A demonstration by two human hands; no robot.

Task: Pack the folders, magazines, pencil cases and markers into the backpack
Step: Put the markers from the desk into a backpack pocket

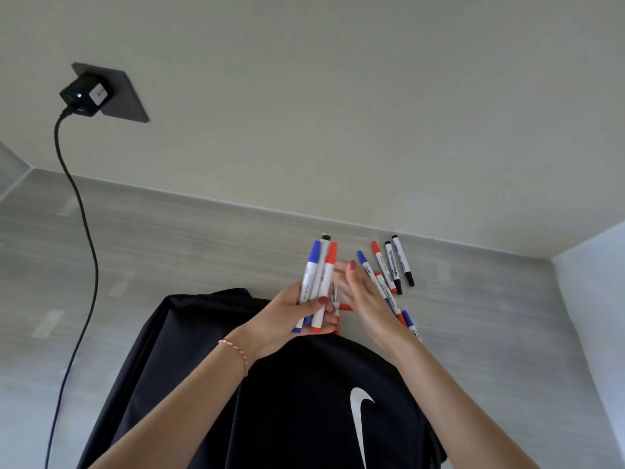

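Note:
A black backpack [297,401] with a white swoosh lies on the grey table, filling the lower middle of the view. Just above its top edge my left hand [287,319] grips a bundle of markers [318,279] with blue, red and black caps, held upright. My right hand [362,299] is beside the bundle with fingers straight, its fingertips touching the held markers. Several loose markers [392,265] lie on the table to the right of my hands, some partly hidden under my right hand and wrist.
The grey table [169,252] meets a cream wall at the back and a white wall at the right. A black charger [86,96] sits in a wall socket at the upper left. Its cable [84,231] runs down across the table's left side.

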